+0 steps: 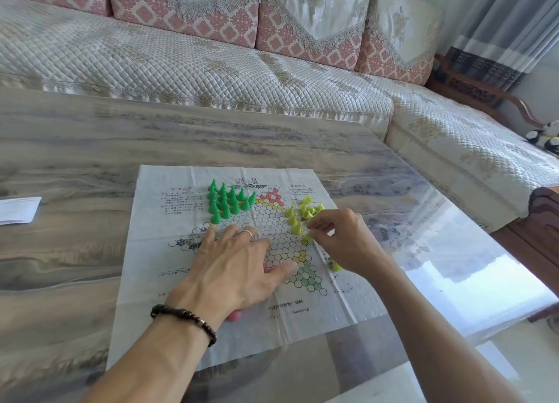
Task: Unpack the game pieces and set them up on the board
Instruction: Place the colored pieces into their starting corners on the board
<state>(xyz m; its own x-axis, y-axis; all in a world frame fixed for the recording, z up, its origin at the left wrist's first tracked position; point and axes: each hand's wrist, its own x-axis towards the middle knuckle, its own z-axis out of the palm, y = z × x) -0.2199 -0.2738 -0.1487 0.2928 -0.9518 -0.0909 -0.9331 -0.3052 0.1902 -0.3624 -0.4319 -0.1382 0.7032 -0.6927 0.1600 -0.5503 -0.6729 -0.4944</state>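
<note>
A paper Chinese-checkers board point(193, 336) lies flat on the marble table. Several green cone pieces point(225, 201) stand upright in a cluster at its upper left. Several yellow pieces point(305, 210) sit at the upper right, some upright, some tipped over. My left hand point(234, 269) rests palm down on the board's left centre, fingers spread. My right hand point(338, 236) pinches one yellow piece point(307, 236) at the board's right point. Another yellow piece point(335, 266) lies under my right wrist. A pink piece point(234, 315) peeks out below my left palm.
The table point(90, 148) stretches left and back, with a white paper point(18, 209) at the far left edge. A quilted sofa point(211, 63) runs behind and along the right. A dark wooden armrest point(541, 227) stands at the right.
</note>
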